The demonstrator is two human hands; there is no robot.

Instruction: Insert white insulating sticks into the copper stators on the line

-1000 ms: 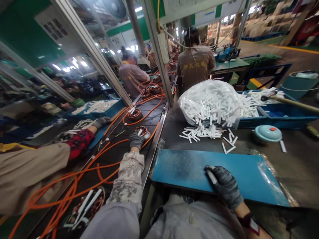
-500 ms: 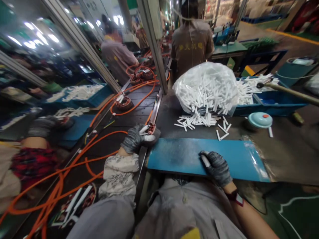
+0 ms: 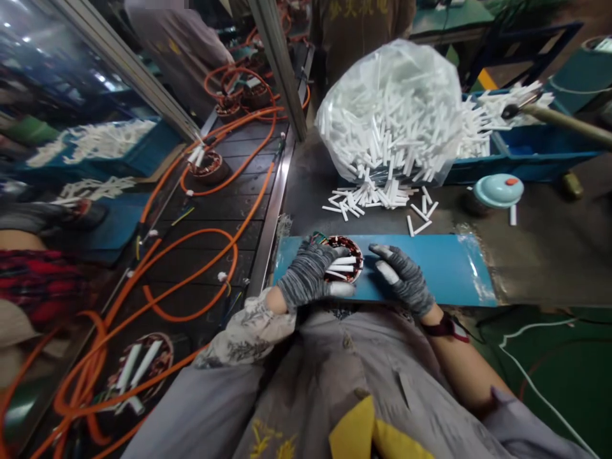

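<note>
Fingers of the left hand (image 3: 313, 273) were curled firmly round the copper-wound ring (image 3: 354, 250), while those of the right hand (image 3: 404, 274) were held open, just beside it! Across the dark table (image 3: 540, 261), a clear bag (image 3: 392, 108) was seen bulging with white tubes. Nearer the body, the blue board (image 3: 440, 268) was laid along the edge, and the ring was held over it. Beyond, a blue bin (image 3: 549, 169) was partly hidden by the bag. Loose white tubes (image 3: 373, 194) were scattered before the bag, and a few tubes (image 3: 345, 268) were lodged in the ring.
</note>
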